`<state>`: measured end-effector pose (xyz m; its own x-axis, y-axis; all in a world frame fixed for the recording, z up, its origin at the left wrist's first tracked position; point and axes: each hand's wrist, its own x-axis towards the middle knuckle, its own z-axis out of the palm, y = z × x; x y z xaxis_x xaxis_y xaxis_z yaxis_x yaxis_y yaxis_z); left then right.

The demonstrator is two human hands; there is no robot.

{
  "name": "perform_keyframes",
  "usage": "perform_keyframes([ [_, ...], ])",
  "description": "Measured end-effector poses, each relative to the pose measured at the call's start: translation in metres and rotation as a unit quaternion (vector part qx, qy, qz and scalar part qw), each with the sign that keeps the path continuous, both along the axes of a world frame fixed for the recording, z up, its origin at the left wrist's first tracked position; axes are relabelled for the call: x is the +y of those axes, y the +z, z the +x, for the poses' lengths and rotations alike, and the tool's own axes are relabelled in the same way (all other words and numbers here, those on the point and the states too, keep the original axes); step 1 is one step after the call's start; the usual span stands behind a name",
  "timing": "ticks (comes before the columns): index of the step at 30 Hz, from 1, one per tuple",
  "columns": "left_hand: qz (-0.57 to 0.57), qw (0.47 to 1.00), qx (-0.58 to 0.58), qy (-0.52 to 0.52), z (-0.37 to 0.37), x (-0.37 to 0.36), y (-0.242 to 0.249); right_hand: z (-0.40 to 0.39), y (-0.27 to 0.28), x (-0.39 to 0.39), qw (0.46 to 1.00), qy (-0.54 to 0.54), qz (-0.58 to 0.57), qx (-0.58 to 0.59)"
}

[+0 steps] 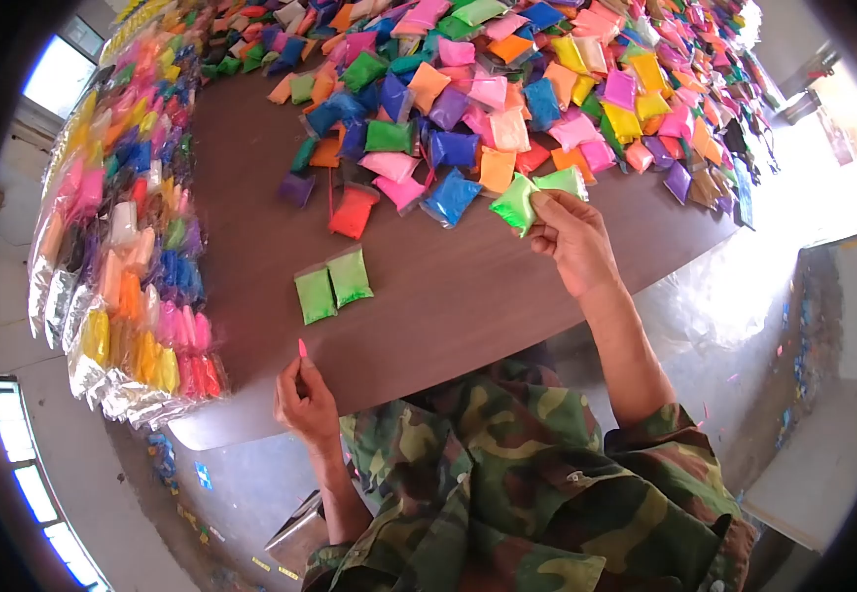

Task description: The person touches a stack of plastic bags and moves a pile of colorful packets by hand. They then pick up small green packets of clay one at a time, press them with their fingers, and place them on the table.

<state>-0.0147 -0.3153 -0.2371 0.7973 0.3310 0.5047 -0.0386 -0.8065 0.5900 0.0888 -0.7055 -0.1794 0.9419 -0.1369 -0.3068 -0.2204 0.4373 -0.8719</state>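
Observation:
My right hand (569, 237) pinches a small bright green clay packet (515, 205) between thumb and fingers, in front of the big pile. Just behind those fingers shows a paler green packet (563, 182). My left hand (307, 400) is closed near the table's front edge, with a small pink pointed piece (302, 347) sticking up from its fingertips. Beyond it, two light green packets (316, 295) (351, 276) lie side by side on the brown table (428, 316). A red packet (354, 211) rests farther back, apart from the two green ones.
A large heap of many-coloured packets (453, 148) covers the back and right of the table. Along the left side, clear bags of coloured packets (118, 296) are stacked in rows. Scraps lie on the floor (241, 474), and a metal stool (300, 533) stands below the front edge.

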Motion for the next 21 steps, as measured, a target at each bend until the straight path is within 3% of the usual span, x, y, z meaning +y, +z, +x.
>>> perform_keyframes([
  [11, 0.011, 1.000, 0.003, 0.000, -0.001, 0.005, -0.004, 0.000, -0.007, -0.002, 0.999, -0.018, 0.035, 0.029],
  [14, 0.019, 1.000, -0.008, 0.003, 0.001, 0.003, -0.005, 0.000, -0.008, 0.009, 0.998, 0.009, 0.050, 0.021],
  [21, -0.025, 1.000, 0.010, 0.007, 0.002, -0.002, 0.006, 0.004, -0.008, 0.057, 0.989, 0.136, -0.061, 0.011],
])
